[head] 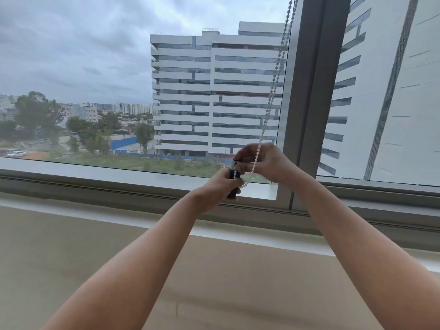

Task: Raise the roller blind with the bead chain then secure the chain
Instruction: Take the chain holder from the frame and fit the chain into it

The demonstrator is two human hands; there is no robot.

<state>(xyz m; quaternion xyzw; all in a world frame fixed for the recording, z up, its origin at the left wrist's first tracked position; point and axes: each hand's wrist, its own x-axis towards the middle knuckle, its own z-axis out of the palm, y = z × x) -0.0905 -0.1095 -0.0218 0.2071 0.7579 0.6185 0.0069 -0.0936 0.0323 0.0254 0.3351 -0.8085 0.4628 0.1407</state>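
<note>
Two strands of the white bead chain hang down slantwise along the grey window frame, coming in from the top edge and running to the person's hands just above the sill. The right hand is raised a little higher, fingers curled inward, and the chain drops across its knuckles and palm side before looping under toward the other hand. The left hand is clenched round a dark, upright cylindrical piece, whose lower end pokes out beneath the fist and whose top shows between the two hands. The bottom loop of the chain lies right against that dark piece, beads touching the left fingers and passing between the two hands, which are pressed close together. The right fingertips seem to pinch the chain near the top of the dark piece, though from where I stand the grip itself is hidden behind the knuckles, so I cannot be sure. A gold ring shows on a left finger. No blind fabric covers the glass in view. Beyond the pane stands a pale office block under a cloudy sky.
</note>
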